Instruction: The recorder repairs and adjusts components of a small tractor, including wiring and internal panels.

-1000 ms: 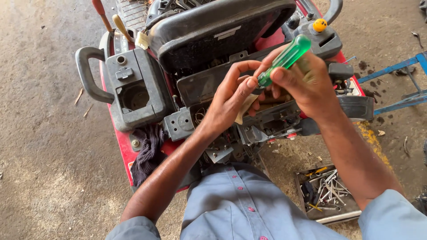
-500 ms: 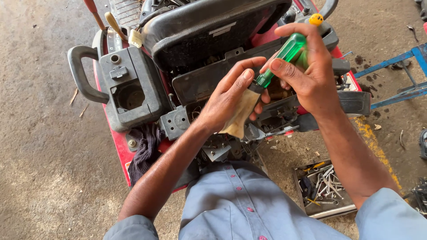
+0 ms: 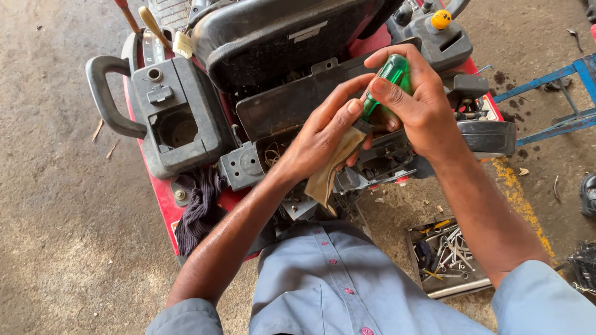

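Head view: my right hand [image 3: 428, 108] wraps the green screwdriver [image 3: 386, 87] handle, and my left hand [image 3: 323, 139] pinches its shaft through a tan cloth [image 3: 328, 177], above the red machine [image 3: 186, 124]. Best to keep the cloth pinch snug and the handle steady.

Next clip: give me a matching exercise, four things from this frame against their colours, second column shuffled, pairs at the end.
Things:
1. screwdriver handle
2. knob
3. rag
4. cloth

Colours:
A. tan
B. green
C. dark purple
D. yellow

The right hand grips the handle; the left hand holds the cloth.

Pairs: 1-B, 2-D, 3-C, 4-A
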